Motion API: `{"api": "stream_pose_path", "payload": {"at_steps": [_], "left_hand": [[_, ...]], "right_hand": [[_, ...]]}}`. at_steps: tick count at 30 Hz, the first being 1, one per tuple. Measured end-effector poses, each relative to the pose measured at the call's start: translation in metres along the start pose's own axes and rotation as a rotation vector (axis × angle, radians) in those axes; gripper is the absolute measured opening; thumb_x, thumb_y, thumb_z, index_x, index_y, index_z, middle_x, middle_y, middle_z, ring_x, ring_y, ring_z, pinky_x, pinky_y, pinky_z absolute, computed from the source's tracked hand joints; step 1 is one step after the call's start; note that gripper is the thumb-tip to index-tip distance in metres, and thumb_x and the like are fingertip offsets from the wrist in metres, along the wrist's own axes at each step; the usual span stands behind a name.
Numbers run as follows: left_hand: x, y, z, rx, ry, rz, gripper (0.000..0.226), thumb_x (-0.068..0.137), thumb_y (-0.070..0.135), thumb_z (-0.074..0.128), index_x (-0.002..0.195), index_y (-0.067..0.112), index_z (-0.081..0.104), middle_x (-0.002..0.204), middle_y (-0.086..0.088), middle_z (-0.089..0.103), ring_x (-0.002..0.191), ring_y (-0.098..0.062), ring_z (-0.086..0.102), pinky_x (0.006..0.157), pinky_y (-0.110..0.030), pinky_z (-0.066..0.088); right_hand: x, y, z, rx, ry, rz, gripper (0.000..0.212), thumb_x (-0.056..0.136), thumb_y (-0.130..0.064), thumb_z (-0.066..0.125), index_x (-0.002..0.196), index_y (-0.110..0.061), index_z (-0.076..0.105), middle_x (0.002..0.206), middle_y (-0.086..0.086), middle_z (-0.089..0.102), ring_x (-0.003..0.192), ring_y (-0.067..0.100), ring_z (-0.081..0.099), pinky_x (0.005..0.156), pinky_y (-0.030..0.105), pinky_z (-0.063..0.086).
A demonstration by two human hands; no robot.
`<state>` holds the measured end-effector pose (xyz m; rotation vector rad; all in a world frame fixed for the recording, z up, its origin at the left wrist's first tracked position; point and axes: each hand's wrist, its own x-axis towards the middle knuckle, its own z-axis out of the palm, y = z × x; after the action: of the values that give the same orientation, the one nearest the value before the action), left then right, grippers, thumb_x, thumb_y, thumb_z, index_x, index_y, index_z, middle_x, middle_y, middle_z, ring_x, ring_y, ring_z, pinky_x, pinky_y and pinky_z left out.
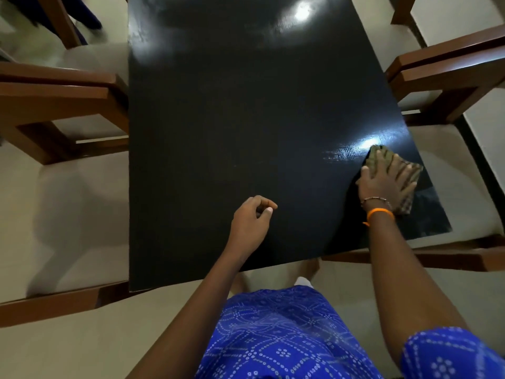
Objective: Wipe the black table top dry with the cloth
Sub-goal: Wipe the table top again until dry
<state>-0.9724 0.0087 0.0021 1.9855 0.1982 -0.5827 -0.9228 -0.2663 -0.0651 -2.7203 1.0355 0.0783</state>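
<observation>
The black table top (pixel 232 119) fills the middle of the view, glossy, with light glare at the far end and near the right edge. A greenish checked cloth (pixel 378 155) lies flat near the table's right edge. My right hand (pixel 382 181) presses on it with fingers spread, covering most of it. My left hand (pixel 251 220) rests on the table near the front edge, fingers loosely curled, holding nothing.
Wooden chairs with pale cushions stand on both sides: one on the left (pixel 62 105), one on the right (pixel 448 77), another at the near right (pixel 464 255). Pale floor (pixel 68 348) lies in front of the table.
</observation>
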Motion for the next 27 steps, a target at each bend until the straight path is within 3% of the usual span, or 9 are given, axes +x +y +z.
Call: {"api": "stream_pose_path", "payload": {"at_steps": [3,7,11,13,20,27], "left_hand": [[0.010,0.011,0.020,0.000,0.038,-0.026,0.016,0.093,0.014,0.049,0.101,0.022,0.061,0.108,0.003,0.057,0.091,-0.007,0.056,0.071,-0.016,0.044],[0.018,0.025,0.054,-0.030,0.211,-0.029,0.018,0.093,0.012,0.048,0.096,0.023,0.062,0.104,0.003,0.059,0.089,-0.004,0.056,0.076,-0.022,0.048],[0.027,0.041,0.091,-0.038,0.273,-0.036,0.019,0.092,0.013,0.049,0.092,0.030,0.059,0.103,0.005,0.058,0.092,-0.005,0.057,0.084,-0.033,0.051],[0.032,0.053,0.109,-0.016,0.248,-0.037,0.019,0.092,0.014,0.050,0.092,0.030,0.059,0.104,0.005,0.058,0.090,-0.005,0.057,0.082,-0.031,0.052],[0.050,0.089,0.160,0.052,0.115,0.009,0.016,0.092,0.013,0.051,0.095,0.025,0.062,0.104,0.004,0.056,0.086,-0.007,0.058,0.077,-0.025,0.051],[0.044,0.097,0.184,0.147,0.078,0.053,0.015,0.092,0.014,0.052,0.099,0.023,0.060,0.101,0.009,0.054,0.079,-0.006,0.057,0.072,-0.020,0.051]], "right_hand": [[-0.016,-0.025,0.011,0.006,0.006,-0.122,0.057,0.090,-0.042,0.037,0.145,-0.031,0.027,0.156,0.008,0.018,0.144,0.036,0.006,0.112,0.058,-0.002],[-0.047,-0.058,0.026,-0.057,-0.140,-0.654,0.064,0.081,-0.050,0.019,0.143,-0.036,0.029,0.156,0.004,0.021,0.144,0.036,0.008,0.112,0.057,0.000],[-0.028,-0.040,0.026,-0.072,-0.162,-0.971,0.055,0.085,-0.050,0.032,0.138,-0.037,0.039,0.151,0.000,0.035,0.141,0.031,0.024,0.111,0.056,0.015],[-0.002,-0.018,0.019,-0.062,-0.137,-0.960,0.055,0.084,-0.050,0.034,0.137,-0.038,0.040,0.151,-0.002,0.035,0.141,0.029,0.025,0.111,0.054,0.014],[0.102,0.060,-0.016,-0.073,-0.080,-0.592,0.058,0.085,-0.052,0.030,0.142,-0.041,0.029,0.155,-0.003,0.022,0.144,0.028,0.012,0.112,0.055,0.010],[0.166,0.016,-0.017,-0.014,-0.117,-0.509,0.055,0.091,-0.048,0.037,0.144,-0.042,0.021,0.157,0.001,0.014,0.144,0.032,0.006,0.112,0.055,0.014]]}}
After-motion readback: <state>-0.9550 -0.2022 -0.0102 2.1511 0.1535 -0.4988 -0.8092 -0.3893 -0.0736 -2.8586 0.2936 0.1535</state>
